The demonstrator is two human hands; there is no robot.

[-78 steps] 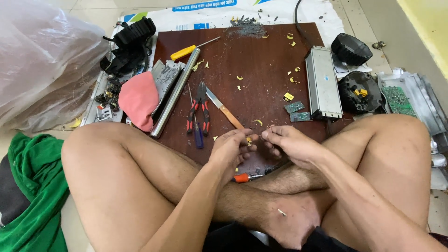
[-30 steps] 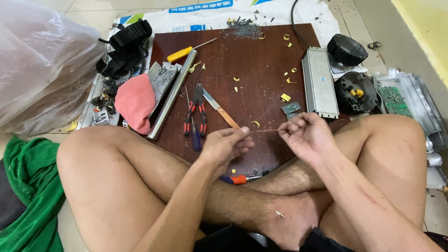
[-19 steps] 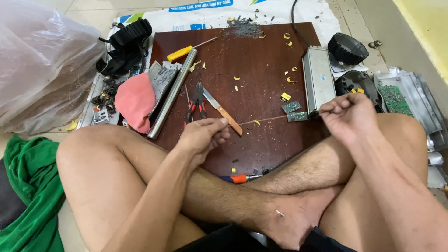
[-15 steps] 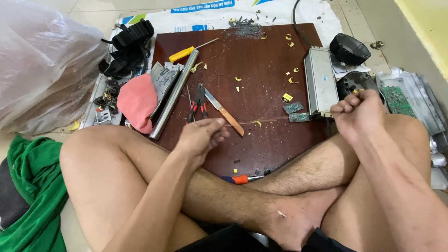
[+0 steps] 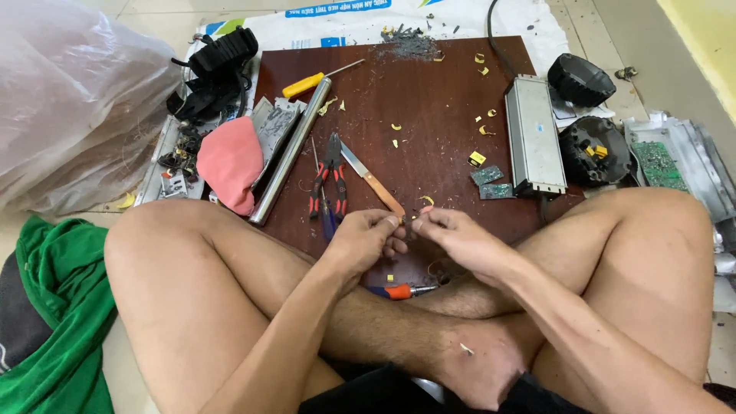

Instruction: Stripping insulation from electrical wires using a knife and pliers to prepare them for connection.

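Head view: left hand and right hand meet fingertip to fingertip, pinching something too small to identify. Wooden-handled knife just beyond the fingers; white sack with blue print far beyond them.

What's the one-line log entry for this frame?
left hand: pinching small piece | right hand: pinching same piece | hands: together above brown board | knife, pliers: idle

The board fills the upper centre of the frame. On it, pliers lie left of the knife; both hands meet below, the metal box at right.
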